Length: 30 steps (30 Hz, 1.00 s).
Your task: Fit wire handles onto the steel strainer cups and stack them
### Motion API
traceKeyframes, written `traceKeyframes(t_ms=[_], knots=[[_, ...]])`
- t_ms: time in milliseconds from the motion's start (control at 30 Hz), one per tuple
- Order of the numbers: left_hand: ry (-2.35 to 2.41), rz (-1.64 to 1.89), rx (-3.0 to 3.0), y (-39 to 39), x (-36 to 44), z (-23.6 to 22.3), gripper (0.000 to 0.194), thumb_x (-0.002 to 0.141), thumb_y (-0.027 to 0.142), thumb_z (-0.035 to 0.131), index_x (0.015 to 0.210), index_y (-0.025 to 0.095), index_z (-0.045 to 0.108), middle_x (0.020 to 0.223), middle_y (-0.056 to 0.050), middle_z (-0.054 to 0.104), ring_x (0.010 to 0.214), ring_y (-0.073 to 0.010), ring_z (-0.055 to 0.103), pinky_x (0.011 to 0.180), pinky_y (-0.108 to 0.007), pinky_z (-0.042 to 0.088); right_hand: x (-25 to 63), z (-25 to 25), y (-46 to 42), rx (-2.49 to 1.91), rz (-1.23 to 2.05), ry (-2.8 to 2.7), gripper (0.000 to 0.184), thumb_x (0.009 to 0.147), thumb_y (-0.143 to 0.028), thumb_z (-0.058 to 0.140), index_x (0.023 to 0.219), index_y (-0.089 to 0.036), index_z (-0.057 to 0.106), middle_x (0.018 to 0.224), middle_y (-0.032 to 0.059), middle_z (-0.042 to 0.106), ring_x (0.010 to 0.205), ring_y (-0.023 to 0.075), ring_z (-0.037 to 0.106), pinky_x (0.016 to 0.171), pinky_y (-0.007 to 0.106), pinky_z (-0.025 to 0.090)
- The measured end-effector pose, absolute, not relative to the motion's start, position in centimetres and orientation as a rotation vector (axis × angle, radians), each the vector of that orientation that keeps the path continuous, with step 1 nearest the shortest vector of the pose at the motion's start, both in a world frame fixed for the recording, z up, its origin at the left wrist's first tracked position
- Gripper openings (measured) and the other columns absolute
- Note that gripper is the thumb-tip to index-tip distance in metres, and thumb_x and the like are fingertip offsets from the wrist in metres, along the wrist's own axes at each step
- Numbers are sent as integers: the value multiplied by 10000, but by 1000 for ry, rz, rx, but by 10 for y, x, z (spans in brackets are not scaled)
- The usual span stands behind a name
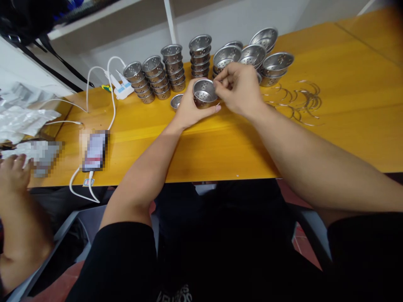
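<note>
Wooden table (201,155), one perforated cup (205,93) held.
Left hand (189,107) grasps its left side; right hand (241,86) pinches at its right, contents unclear.

Bare forearms (147,167) reaching forward, left hand (189,110) cupped — thumb (210,111) extended, right hand (242,87) curled — fingers (225,74) pinched

A perforated metal cup (205,93) is held at frame centre by the left hand (189,108); the right hand (239,87) is positioned at its rim. Stacked cups (172,67) are arranged at upper centre, curved wires (312,100) at right.
</note>
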<state>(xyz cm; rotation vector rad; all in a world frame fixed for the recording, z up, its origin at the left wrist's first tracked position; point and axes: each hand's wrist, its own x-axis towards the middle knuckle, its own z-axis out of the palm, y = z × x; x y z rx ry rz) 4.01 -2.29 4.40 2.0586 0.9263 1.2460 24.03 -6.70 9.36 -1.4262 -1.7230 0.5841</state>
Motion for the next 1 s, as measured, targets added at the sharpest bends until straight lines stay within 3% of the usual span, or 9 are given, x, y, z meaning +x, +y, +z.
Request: traceKeyframes(t_ms=[200, 400, 567, 733, 1000], knots=[[801, 1176, 2294, 6, 32, 17, 1123, 738, 917, 941, 1543, 271, 496, 1544, -133, 630, 1481, -368, 671, 1323, -558, 516, 243, 73, -45, -1100, 495, -1700, 350, 970, -517, 918, 864, -309, 656, 730, -13, 629, 655, 193, 510, 688, 413, 516], [757, 1105, 2398, 13, 30, 12, 1085, 854, 983, 767, 1618, 278, 455, 1555, -152, 631, 1459, -345, 676, 1288, -531, 529, 245, 59, -31, -1012, 477, -1692, 283, 946, -319, 958, 863, -266, 692, 703, -10, 618, 608, 168, 484, 609, 370, 383], [779, 1109, 2358, 13, 26, 14, 1000, 884, 972, 749, 1553, 255, 551, 1450, -136, 692, 1399, -343, 701, 1287, -562, 523, 251, 67, -35, -893, 576, -1727, 328, 982, -541, 944, 936, -278, 754, 728, 11, 643, 628, 180, 502, 634, 387, 431], [757, 1121, 2226, 13, 21, 19, 832, 956, 944, 687, 1404, 244, 648, 1325, -106, 745, 1269, -299, 759, 1222, -543, 593, 268, 77, -42, -728, 908, -1882, 622, 888, -868, 917, 1087, -287, 815, 839, 41, 736, 678, 197, 604, 658, 401, 520], [750, 1072, 2332, 14, 24, 16, 1025, 853, 953, 810, 1521, 226, 535, 1450, -151, 690, 1411, -352, 706, 1305, -620, 519, 270, 68, -29, -677, 972, -1867, 680, 755, -840, 1034, 979, -265, 747, 753, 24, 707, 654, 199, 624, 664, 420, 563]])
